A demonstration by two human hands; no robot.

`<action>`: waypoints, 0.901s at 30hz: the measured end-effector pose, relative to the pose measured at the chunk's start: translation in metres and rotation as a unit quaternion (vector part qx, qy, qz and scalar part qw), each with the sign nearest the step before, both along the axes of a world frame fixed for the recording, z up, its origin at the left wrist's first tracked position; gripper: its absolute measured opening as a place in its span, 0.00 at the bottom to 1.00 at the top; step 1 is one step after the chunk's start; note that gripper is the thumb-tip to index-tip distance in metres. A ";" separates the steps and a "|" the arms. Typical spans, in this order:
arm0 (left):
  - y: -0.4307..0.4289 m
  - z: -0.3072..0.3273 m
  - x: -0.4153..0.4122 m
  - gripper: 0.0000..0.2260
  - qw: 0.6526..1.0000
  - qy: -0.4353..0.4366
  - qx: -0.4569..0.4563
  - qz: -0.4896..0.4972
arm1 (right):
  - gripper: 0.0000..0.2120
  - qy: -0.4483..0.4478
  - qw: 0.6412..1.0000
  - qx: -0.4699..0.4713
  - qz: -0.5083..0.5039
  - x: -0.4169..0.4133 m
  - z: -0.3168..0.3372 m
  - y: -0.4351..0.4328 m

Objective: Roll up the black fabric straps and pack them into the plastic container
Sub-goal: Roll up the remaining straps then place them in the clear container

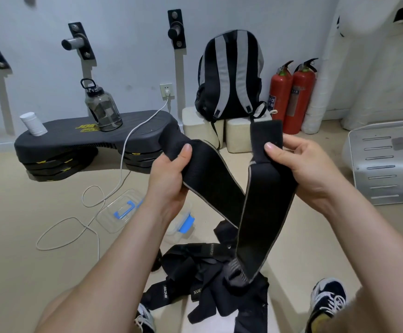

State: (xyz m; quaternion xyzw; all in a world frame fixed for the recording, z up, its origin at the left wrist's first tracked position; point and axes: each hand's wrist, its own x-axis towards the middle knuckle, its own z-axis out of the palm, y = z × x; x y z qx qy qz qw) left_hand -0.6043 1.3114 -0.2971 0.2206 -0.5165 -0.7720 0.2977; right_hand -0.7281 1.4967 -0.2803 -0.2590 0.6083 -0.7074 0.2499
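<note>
A long black fabric strap [263, 207] with a grey edge hangs in a V between my hands at chest height. My left hand [169, 174] grips one end, and my right hand [308, 169] pinches the other end, which stands up above my thumb. The strap's fold dangles down onto a heap of several more black straps [210, 280] on a pale block in front of me. A clear plastic container [183, 222] with blue clips sits on the floor, partly hidden behind my left wrist. Its clear lid [121, 210] lies beside it to the left.
A black step platform [94, 138] holds a dark water bottle [102, 106] and a white canister [32, 123]. A white cable [99, 200] loops across the floor. A backpack [229, 75] rests on pale blocks beside two red fire extinguishers [289, 94]. A white perforated panel [385, 162] lies right.
</note>
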 end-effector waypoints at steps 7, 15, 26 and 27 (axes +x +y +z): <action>-0.006 0.020 0.012 0.17 0.997 0.016 0.002 -0.081 | 0.10 0.084 0.988 0.101 -0.086 0.003 -0.010 -0.005; 0.020 0.024 0.022 0.22 0.978 -0.073 -0.084 -0.179 | 0.12 0.029 0.993 0.005 -0.115 0.006 -0.011 -0.018; 0.040 -0.001 0.010 0.15 0.952 -0.074 -0.119 -0.272 | 0.09 -0.072 0.990 -0.063 -0.102 0.022 -0.005 -0.030; 0.040 -0.001 0.009 0.15 0.955 -0.068 -0.107 -0.268 | 0.14 -0.119 0.989 -0.072 -0.059 0.022 -0.002 -0.029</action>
